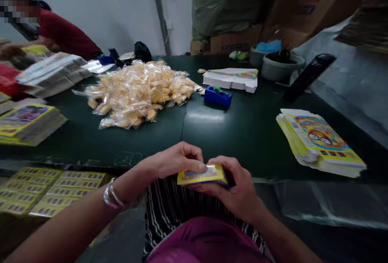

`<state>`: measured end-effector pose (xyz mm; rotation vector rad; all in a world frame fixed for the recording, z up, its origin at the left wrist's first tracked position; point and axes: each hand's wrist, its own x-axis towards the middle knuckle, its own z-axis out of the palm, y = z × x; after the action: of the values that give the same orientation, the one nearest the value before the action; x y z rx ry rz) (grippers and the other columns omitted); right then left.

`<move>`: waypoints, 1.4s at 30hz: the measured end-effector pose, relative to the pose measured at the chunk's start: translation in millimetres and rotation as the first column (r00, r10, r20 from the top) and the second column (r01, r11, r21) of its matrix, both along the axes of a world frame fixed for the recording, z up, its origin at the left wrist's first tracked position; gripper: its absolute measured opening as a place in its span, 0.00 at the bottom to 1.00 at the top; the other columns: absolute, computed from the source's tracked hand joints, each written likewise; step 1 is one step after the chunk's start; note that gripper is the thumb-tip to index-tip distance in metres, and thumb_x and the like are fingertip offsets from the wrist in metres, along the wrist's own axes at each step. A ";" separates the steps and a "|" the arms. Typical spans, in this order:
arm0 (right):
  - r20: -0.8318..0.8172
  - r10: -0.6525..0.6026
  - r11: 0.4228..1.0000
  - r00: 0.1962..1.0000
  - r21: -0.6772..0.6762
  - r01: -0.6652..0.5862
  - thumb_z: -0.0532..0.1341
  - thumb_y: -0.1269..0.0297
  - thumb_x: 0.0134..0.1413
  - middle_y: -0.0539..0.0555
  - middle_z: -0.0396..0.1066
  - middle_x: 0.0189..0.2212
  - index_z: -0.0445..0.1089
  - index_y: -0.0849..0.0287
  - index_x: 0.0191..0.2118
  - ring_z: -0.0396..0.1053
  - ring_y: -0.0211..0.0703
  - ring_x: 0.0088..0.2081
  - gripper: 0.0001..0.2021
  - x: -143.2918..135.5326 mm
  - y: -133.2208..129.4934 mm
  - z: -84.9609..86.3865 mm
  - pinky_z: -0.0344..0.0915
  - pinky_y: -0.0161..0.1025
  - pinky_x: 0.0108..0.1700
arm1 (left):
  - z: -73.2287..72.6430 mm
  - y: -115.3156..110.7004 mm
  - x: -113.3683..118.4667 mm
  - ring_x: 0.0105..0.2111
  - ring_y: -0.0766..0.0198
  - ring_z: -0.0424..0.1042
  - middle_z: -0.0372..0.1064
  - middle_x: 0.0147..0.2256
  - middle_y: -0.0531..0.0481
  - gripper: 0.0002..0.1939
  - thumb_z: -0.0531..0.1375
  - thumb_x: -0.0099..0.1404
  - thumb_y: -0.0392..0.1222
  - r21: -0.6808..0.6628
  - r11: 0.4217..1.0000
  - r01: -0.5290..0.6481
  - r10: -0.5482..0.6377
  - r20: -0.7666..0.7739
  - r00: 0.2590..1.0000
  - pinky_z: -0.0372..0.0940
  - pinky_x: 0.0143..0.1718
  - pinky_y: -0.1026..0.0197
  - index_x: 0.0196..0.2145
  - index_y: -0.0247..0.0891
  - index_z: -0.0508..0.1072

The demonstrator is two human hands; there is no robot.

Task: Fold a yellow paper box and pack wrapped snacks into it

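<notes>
Over my lap, just off the front edge of the dark green table, I hold a small yellow printed box (190, 177). My right hand (238, 184) wraps around its right end, thumb side on top and fingers below. My left hand (178, 160) presses thumb and fingers on the top edge of the box, pinching there. Beyond the hands lies a large heap of clear-wrapped, pale yellow pieces (142, 89). A blue tape dispenser (217, 97) with a green core stands right of the heap.
Flat printed cartons (324, 137) are stacked at right, and white-edged ones (230, 79) lie behind the dispenser. Yellow stacks (27, 121) sit at left; packed yellow boxes (66, 186) lie below the edge. Grey pots (280, 64) stand at the back. A person in red (65, 32) works at far left.
</notes>
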<state>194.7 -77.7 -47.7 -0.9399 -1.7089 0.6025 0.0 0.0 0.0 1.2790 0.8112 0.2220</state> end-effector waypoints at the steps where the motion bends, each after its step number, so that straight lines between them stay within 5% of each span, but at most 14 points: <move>1: 0.003 0.010 1.000 1.000 0.025 -0.010 0.71 0.61 0.52 0.49 0.76 0.39 0.67 0.51 0.48 0.74 0.39 0.35 0.19 2.7 -1.7 3.1 0.70 0.32 0.38 | -2.1 4.2 -4.4 0.20 0.74 0.61 0.68 0.20 0.57 0.15 0.69 0.54 0.48 0.003 0.998 -0.067 0.067 0.029 0.997 0.58 0.24 0.71 0.23 0.34 0.74; 4: -0.122 0.006 0.998 0.993 -0.061 -0.013 0.67 0.60 0.56 0.50 0.75 0.41 0.70 0.51 0.46 0.74 0.42 0.38 0.13 6.9 -0.5 7.8 0.71 0.36 0.40 | -11.1 7.7 -15.8 0.27 0.68 0.71 0.74 0.26 0.50 0.17 0.67 0.57 0.53 0.029 0.956 -0.293 0.287 0.137 0.948 0.66 0.32 0.67 0.25 0.34 0.76; 7: -0.453 -0.121 0.921 0.883 -0.383 -0.071 0.64 0.54 0.57 0.51 0.75 0.38 0.70 0.52 0.47 0.74 0.42 0.35 0.14 3.3 15.1 1.9 0.72 0.37 0.36 | -27.3 -10.3 -19.5 0.44 0.57 0.75 0.78 0.43 0.44 0.20 0.65 0.60 0.56 0.076 0.834 -0.546 0.506 0.289 0.813 0.69 0.45 0.59 0.42 0.39 0.78; 10: -0.697 -0.254 0.839 0.671 -0.504 -0.206 0.65 0.51 0.54 0.51 0.76 0.34 0.68 0.54 0.48 0.75 0.44 0.34 0.19 1.6 32.7 -10.2 0.73 0.40 0.38 | -45.9 -35.6 -14.2 0.51 0.53 0.72 0.72 0.54 0.44 0.35 0.71 0.54 0.47 0.116 0.801 -0.587 0.526 0.329 0.784 0.70 0.47 0.57 0.58 0.46 0.66; 12: -0.695 -0.253 0.827 0.673 -0.516 -0.221 0.62 0.52 0.56 0.55 0.76 0.38 0.66 0.55 0.50 0.76 0.48 0.40 0.20 8.4 34.4 -18.9 0.73 0.46 0.44 | -53.3 -43.5 -10.1 0.45 0.53 0.76 0.73 0.51 0.43 0.42 0.72 0.52 0.43 0.082 0.806 -0.586 0.544 0.290 0.788 0.72 0.42 0.57 0.61 0.45 0.61; 16: -0.097 -0.075 0.940 0.992 -0.339 0.038 0.62 0.62 0.56 0.63 0.60 0.63 0.61 0.52 0.61 0.59 0.61 0.63 0.26 38.6 14.1 -29.7 0.63 0.62 0.58 | -54.6 -35.2 -8.5 0.35 0.56 0.79 0.77 0.44 0.41 0.34 0.69 0.55 0.45 -0.093 0.839 -0.536 0.543 0.179 0.820 0.74 0.34 0.58 0.58 0.38 0.66; 18: 0.273 -0.098 0.994 0.957 -0.026 0.109 0.61 0.68 0.55 0.60 0.54 0.67 0.62 0.49 0.61 0.49 0.64 0.68 0.27 53.2 6.8 -27.7 0.54 0.67 0.62 | -57.2 -30.5 -7.9 0.34 0.57 0.79 0.78 0.44 0.40 0.28 0.67 0.58 0.45 -0.088 0.880 -0.467 0.475 0.124 0.871 0.73 0.35 0.59 0.55 0.37 0.70; 21: 0.459 -0.071 0.982 0.886 0.190 -0.020 0.59 0.68 0.58 0.57 0.71 0.56 0.66 0.47 0.57 0.67 0.60 0.58 0.22 69.5 17.7 -16.2 0.64 0.62 0.58 | -70.2 -22.2 -8.1 0.34 0.55 0.79 0.79 0.39 0.40 0.19 0.61 0.62 0.51 0.174 0.916 -0.362 0.362 0.034 0.932 0.74 0.36 0.56 0.45 0.36 0.78; 24: 0.449 0.050 0.993 0.892 -0.115 0.002 0.62 0.59 0.55 0.54 0.79 0.41 0.66 0.49 0.57 0.78 0.51 0.35 0.22 85.3 56.2 -5.8 0.77 0.45 0.36 | -82.1 5.7 -31.1 0.30 0.52 0.78 0.78 0.31 0.40 0.20 0.58 0.64 0.54 0.453 0.811 -0.370 0.445 -0.067 0.893 0.74 0.33 0.51 0.36 0.33 0.80; 26: 0.416 0.132 0.936 0.900 -0.351 0.025 0.61 0.52 0.55 0.53 0.79 0.37 0.67 0.51 0.54 0.77 0.51 0.31 0.22 97.0 90.6 -7.5 0.75 0.42 0.29 | -80.7 35.0 -65.5 0.37 0.50 0.77 0.78 0.36 0.39 0.17 0.58 0.65 0.50 0.619 0.651 -0.440 0.621 -0.101 0.778 0.73 0.40 0.48 0.38 0.33 0.78; 29: 0.519 0.137 0.921 0.844 -0.380 0.083 0.58 0.46 0.54 0.58 0.79 0.40 0.73 0.53 0.47 0.77 0.61 0.40 0.21 113.7 135.1 -27.2 0.76 0.51 0.39 | -68.8 84.1 -128.6 0.57 0.45 0.65 0.67 0.56 0.38 0.18 0.60 0.66 0.43 0.844 0.346 -0.411 0.838 -0.081 0.540 0.61 0.57 0.40 0.52 0.36 0.72; 31: 0.639 0.058 0.953 0.767 -0.263 0.147 0.60 0.46 0.52 0.65 0.74 0.50 0.75 0.54 0.49 0.72 0.68 0.51 0.24 121.7 149.1 -47.8 0.71 0.58 0.51 | -63.1 113.7 -164.0 0.61 0.45 0.59 0.57 0.63 0.40 0.23 0.61 0.67 0.43 0.917 0.246 -0.315 0.891 -0.086 0.445 0.57 0.60 0.37 0.58 0.39 0.66; 36: 0.763 0.028 0.978 0.646 -0.153 0.139 0.70 0.50 0.38 0.63 0.59 0.64 0.59 0.44 0.65 0.57 0.76 0.62 0.44 125.9 138.0 -91.5 0.66 0.68 0.54 | -75.7 146.7 -194.9 0.55 0.50 0.67 0.65 0.57 0.42 0.17 0.61 0.68 0.44 0.968 0.242 -0.061 0.881 -0.193 0.432 0.64 0.55 0.41 0.53 0.38 0.70; 42: 0.811 -0.058 0.981 0.582 -0.062 0.183 0.66 0.49 0.44 0.62 0.58 0.64 0.69 0.44 0.57 0.55 0.76 0.63 0.30 123.5 137.3 -90.5 0.62 0.71 0.53 | -118.2 106.2 -130.6 0.57 0.49 0.64 0.69 0.55 0.42 0.14 0.56 0.67 0.32 0.952 0.273 0.139 0.733 -0.299 0.610 0.61 0.58 0.42 0.49 0.39 0.75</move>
<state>318.2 59.6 -138.1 -1.5875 -2.3963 0.1728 -130.6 106.2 -118.2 2.4029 1.8739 0.6450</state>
